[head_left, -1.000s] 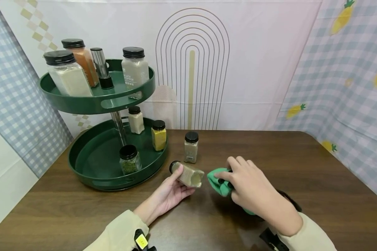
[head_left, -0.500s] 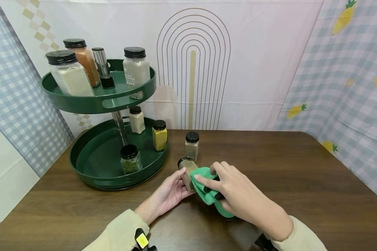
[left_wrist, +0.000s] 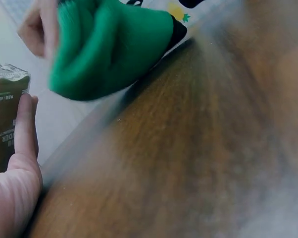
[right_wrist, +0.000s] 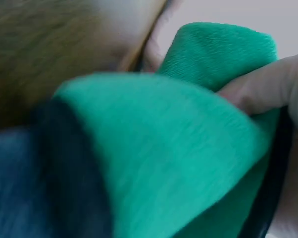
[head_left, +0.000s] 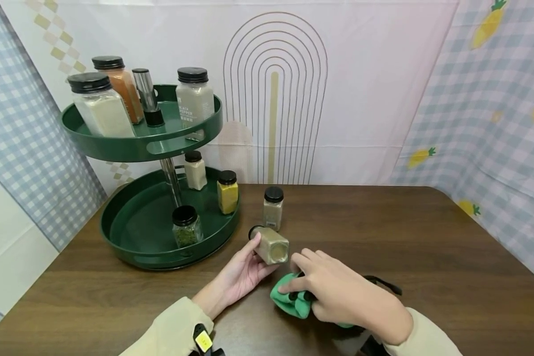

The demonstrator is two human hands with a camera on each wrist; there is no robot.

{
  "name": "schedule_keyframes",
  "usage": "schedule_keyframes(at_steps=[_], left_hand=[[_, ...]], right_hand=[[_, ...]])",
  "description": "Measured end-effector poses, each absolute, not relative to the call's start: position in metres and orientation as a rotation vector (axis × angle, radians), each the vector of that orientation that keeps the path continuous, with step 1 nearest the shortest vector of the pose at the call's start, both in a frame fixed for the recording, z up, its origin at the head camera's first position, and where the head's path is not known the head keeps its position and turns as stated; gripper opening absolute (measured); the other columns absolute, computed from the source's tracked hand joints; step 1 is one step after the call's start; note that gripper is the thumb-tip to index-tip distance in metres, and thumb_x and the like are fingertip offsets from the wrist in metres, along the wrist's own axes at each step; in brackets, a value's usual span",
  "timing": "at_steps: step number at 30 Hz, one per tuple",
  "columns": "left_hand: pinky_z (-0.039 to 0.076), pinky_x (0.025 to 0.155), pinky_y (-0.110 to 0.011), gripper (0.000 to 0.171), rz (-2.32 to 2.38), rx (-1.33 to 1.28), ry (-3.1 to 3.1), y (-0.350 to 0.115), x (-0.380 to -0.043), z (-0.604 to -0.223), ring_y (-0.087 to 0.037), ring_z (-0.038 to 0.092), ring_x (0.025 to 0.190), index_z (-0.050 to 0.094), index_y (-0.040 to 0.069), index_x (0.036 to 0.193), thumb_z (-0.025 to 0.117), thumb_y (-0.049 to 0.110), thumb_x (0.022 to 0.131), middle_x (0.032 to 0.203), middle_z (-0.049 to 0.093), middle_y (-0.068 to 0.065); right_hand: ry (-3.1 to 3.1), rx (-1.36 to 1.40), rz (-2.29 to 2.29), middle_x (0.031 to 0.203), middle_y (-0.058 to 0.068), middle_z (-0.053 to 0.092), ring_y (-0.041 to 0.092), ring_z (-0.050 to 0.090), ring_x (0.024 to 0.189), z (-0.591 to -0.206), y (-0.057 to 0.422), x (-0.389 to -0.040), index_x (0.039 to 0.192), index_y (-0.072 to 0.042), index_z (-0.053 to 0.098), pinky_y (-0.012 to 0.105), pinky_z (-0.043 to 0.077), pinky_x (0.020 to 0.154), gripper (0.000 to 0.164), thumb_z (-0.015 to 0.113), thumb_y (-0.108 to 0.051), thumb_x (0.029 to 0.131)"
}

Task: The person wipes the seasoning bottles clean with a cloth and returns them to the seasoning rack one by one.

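Note:
My left hand [head_left: 242, 274] grips a small square spice jar [head_left: 272, 248] of beige powder, thumb on its near side. The jar lies tilted above the table, black lid pointing up-left and clear base turned toward the head camera. To its lower right, my right hand [head_left: 333, 287] pinches a bunched green cloth [head_left: 289, 300] with black edging. A gap shows between cloth and jar in the head view. Printing is visible on the jar [left_wrist: 8, 119] in the left wrist view. Folds of the cloth [right_wrist: 159, 144] fill much of the right wrist view.
A second small jar [head_left: 273, 212] stands upright just behind the held one. At left is a two-tier green turntable rack [head_left: 160, 262] bearing several jars and a steel-and-black cylinder [head_left: 147, 94]. The brown wooden table [head_left: 427, 237] extends rightward.
The right hand brought the cloth left onto the held jar, then drew it down and off toward the near side. The left hand turned the jar slightly, its base now facing the head camera.

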State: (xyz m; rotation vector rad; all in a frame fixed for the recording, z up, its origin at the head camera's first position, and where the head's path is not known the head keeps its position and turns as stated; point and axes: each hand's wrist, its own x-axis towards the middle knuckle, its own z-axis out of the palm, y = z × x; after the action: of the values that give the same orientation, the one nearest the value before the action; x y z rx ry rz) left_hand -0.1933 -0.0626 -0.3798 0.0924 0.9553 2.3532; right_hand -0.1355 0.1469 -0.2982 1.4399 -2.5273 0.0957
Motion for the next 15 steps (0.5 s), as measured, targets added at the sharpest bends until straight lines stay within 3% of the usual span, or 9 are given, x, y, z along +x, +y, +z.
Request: schedule_keyframes(at_steps=[6,11,15], left_hand=[[0.05,0.085,-0.023,0.057,2.309,0.135,1.049,-0.061,-0.1911,-0.3813,-0.008,0.06,0.096,0.028,0.003,0.134,0.039,0.045,0.097,0.114,0.052,-0.003],[0.051,0.082,-0.024,0.055,2.3,0.117,1.076,-0.06,-0.1905,-0.3812,-0.006,0.06,0.09,0.035,0.005,0.126,0.043,0.05,0.094,0.108,0.055,0.002],[0.051,0.083,-0.027,0.055,2.302,0.126,1.11,-0.0584,-0.1904,-0.3813,-0.008,0.061,0.092,0.038,0.006,0.126,0.045,0.051,0.094,0.106,0.058,0.002]], right_hand=[[-2.18,1.391,0.293,0.097,-0.001,0.053,0.013,0.045,0.084,-0.2917,0.1466,-0.1375,0.113,-0.032,0.067,0.028,0.039,0.072,0.074,0.052,0.009,0.053],[-2.135,1.301,0.212,0.103,0.004,0.054,0.019,0.048,0.091,-0.2965,0.1426,-0.1391,0.113,-0.031,0.067,0.036,0.042,0.077,0.067,0.066,0.009,0.059],[-2.077,1.262,0.199,0.103,0.006,0.054,0.022,0.048,0.091,-0.2992,0.1423,-0.1401,0.112,-0.03,0.067,0.038,0.041,0.074,0.067,0.072,0.008,0.057]])
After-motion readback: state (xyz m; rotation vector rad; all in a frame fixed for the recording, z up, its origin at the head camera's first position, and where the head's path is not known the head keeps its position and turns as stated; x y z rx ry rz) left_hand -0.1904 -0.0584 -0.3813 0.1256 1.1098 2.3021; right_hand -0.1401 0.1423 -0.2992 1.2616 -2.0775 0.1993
